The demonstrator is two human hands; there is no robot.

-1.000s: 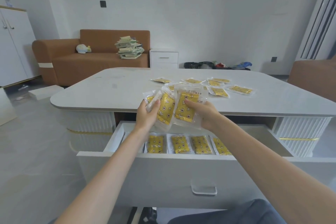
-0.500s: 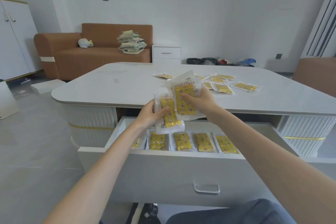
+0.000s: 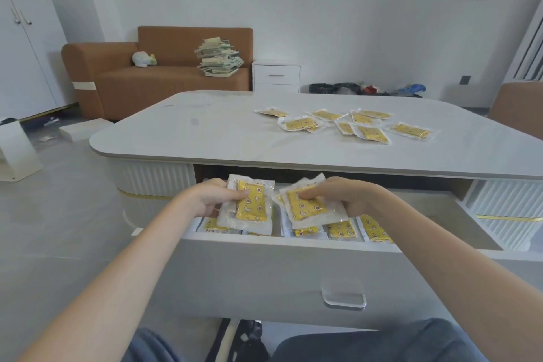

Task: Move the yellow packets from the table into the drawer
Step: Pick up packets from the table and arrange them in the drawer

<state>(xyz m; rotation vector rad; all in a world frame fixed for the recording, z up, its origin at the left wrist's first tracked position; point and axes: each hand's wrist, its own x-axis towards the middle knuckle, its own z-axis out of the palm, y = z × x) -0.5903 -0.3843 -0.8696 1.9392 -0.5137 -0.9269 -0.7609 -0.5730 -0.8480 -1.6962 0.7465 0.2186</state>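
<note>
While both hands are hovering over open drawer, I am pinching packet stack in left hand, second stack in right hand, flat, likely for laying onto rows inside. Loose packets lying on table, well apart.

The packets are clear, crinkly plastic film, glossy over yellow printed inserts. The bench top is smooth and pale with a faint sheen (stone-like), the drawer front smooth matt white with a shiny handle. The sofa is matt brown cloth; the floor is glossy.
</note>
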